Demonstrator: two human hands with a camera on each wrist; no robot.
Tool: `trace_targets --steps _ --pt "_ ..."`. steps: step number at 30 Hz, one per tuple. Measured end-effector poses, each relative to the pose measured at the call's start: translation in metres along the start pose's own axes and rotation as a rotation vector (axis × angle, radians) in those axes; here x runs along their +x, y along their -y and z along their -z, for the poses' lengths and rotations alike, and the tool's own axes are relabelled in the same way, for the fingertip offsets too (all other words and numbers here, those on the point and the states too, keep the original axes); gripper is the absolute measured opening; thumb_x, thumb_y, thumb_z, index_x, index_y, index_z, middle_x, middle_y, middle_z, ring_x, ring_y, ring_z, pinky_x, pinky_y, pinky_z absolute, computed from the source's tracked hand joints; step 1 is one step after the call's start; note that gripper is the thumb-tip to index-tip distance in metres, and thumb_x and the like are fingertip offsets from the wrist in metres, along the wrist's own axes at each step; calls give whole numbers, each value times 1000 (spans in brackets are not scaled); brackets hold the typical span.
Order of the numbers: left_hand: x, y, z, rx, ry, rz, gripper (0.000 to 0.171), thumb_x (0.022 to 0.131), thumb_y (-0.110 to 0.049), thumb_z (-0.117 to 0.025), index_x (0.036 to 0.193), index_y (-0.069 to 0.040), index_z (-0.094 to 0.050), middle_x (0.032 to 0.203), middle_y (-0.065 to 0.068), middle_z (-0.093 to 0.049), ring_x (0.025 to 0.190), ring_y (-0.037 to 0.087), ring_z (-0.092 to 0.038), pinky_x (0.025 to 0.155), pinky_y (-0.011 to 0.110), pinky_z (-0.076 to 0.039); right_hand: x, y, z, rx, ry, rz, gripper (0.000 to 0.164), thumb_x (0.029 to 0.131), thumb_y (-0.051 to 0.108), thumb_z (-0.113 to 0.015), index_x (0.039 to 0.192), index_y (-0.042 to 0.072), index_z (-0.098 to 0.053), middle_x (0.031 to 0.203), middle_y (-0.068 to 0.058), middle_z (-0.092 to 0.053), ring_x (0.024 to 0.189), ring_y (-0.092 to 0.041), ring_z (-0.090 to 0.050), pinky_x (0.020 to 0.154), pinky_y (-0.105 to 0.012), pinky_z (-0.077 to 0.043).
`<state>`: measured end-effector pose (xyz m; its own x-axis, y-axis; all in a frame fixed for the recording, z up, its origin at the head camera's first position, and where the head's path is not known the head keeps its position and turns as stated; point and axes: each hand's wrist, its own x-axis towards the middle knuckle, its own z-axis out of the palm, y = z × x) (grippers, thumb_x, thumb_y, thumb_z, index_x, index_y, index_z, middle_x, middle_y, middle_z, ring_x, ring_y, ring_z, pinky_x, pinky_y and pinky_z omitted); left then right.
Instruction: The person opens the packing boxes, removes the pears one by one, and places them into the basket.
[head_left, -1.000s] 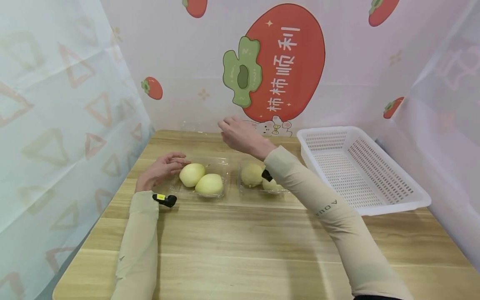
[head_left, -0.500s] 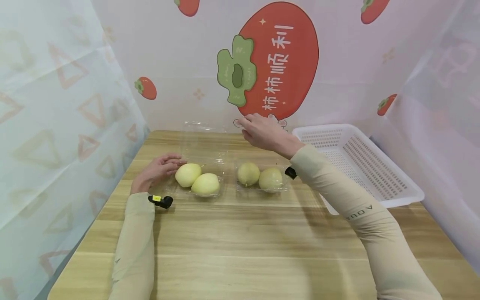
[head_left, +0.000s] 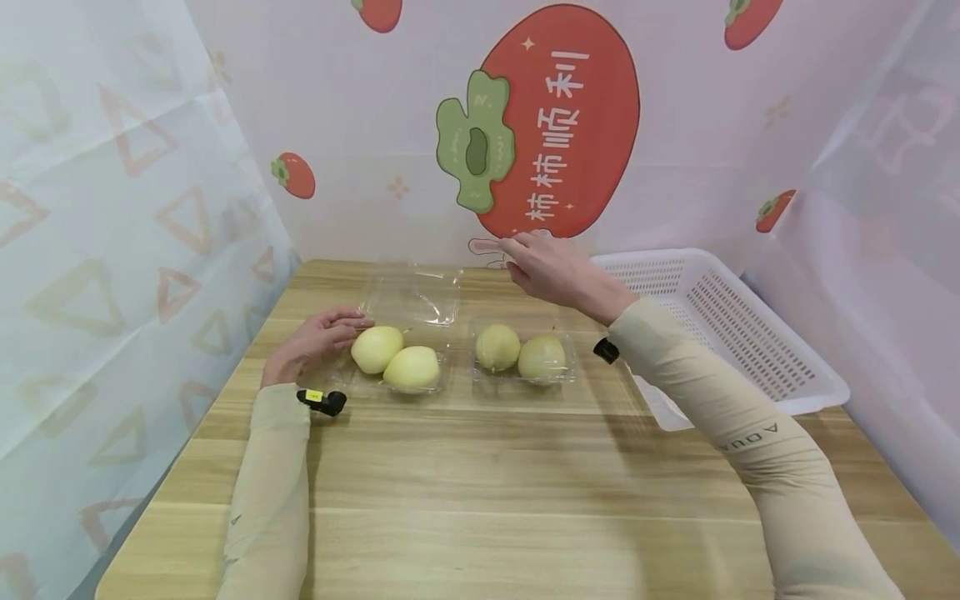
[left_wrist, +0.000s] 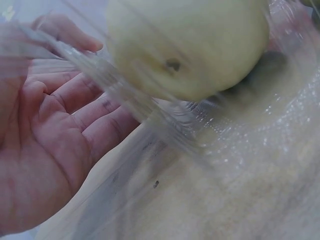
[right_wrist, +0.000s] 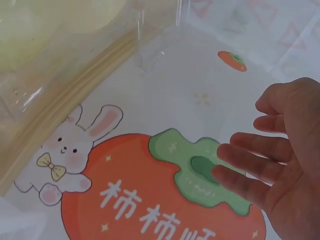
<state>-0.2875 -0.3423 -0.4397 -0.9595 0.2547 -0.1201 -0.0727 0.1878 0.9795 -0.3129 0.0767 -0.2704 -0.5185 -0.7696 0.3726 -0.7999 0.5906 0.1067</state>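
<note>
Two pale yellow pears (head_left: 411,368) lie in a clear plastic box (head_left: 444,340) whose lid (head_left: 412,293) is tipped back toward the wall. My left hand (head_left: 318,337) touches the left side of this box with relaxed fingers, next to one pear (left_wrist: 190,45) in the left wrist view. To the right, a second clear box (head_left: 480,373) holds two more pears (head_left: 498,347); whether it has a lid is hard to tell. Behind that second box my right hand (head_left: 555,271) is raised, its fingers (right_wrist: 250,180) loosely extended and holding nothing.
A white perforated basket (head_left: 806,400) stands on the right of the wooden table (head_left: 450,500), partly behind the right forearm. A printed sheet (head_left: 360,125) hangs at the back, with more sheets at both sides.
My right hand has let go of the left box's lid and moved right, toward the basket. The lid has dropped back from upright. My left hand stays at the box.
</note>
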Motion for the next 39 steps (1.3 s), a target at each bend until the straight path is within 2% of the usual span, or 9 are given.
trace_targets --steps 4,9,14,23,26,28,33,36,39 --pt "0 1 0 -3 1 5 52 99 -13 -56 144 2 -34 151 20 -43 118 -2 -56 94 16 -49 -6 -6 4 7 33 -18 16 94 8 -56 110 5 -58 90 -10 -65 81 -28 -60 70 -39 -52" --pt "1 1 0 -6 9 -1 53 99 -13 -56 144 3 -33 151 20 -43 119 -3 -55 95 15 -48 -13 -11 6 -7 30 -20 18 93 9 -57 110 4 -59 87 -10 -64 80 -27 -60 68 -39 -52" --pt "1 1 0 -1 10 3 54 99 -14 -57 145 3 -34 150 17 -45 120 -2 -54 95 15 -48 -21 -18 5 -32 9 -20 13 92 6 -56 105 4 -59 80 -10 -57 69 -26 -54 55 -37 -47" --pt "1 -1 -1 34 14 13 48 101 -22 -55 140 1 -41 134 -3 -61 116 -2 -57 95 17 -49 -39 -37 7 -28 -16 -63 31 93 9 -58 123 2 -56 86 -13 -64 73 -29 -60 61 -43 -51" --pt "-2 -2 0 73 20 33 51 101 -27 -54 142 0 -41 140 2 -56 114 -2 -58 94 17 -49 -47 -42 8 -19 -21 -85 36 92 9 -59 128 3 -57 88 -13 -65 74 -28 -60 61 -44 -52" --pt "-5 -4 1 104 20 46 52 101 -28 -54 143 0 -40 144 8 -53 111 -2 -59 93 17 -49 -51 -46 8 -21 -26 -91 32 92 9 -59 123 3 -59 87 -12 -65 74 -28 -60 61 -44 -51" --pt "-8 -15 2 189 -1 74 54 100 -31 -57 141 1 -42 136 11 -56 105 -2 -61 92 21 -52 -60 -57 9 -9 -41 -110 25 91 8 -58 116 5 -59 92 -12 -66 81 -30 -62 65 -47 -52" --pt "-8 -23 1 225 -9 75 54 100 -31 -56 140 3 -42 135 16 -58 104 1 -63 94 27 -52 -66 -63 9 -3 -29 -134 31 91 8 -58 122 6 -59 98 -14 -68 86 -32 -64 67 -49 -53" --pt "-10 -32 0 258 -15 71 53 102 -29 -51 141 5 -40 137 24 -54 108 10 -64 97 35 -52 -72 -67 9 -17 -5 -153 30 92 8 -57 122 5 -59 94 -14 -68 85 -34 -64 68 -50 -52"
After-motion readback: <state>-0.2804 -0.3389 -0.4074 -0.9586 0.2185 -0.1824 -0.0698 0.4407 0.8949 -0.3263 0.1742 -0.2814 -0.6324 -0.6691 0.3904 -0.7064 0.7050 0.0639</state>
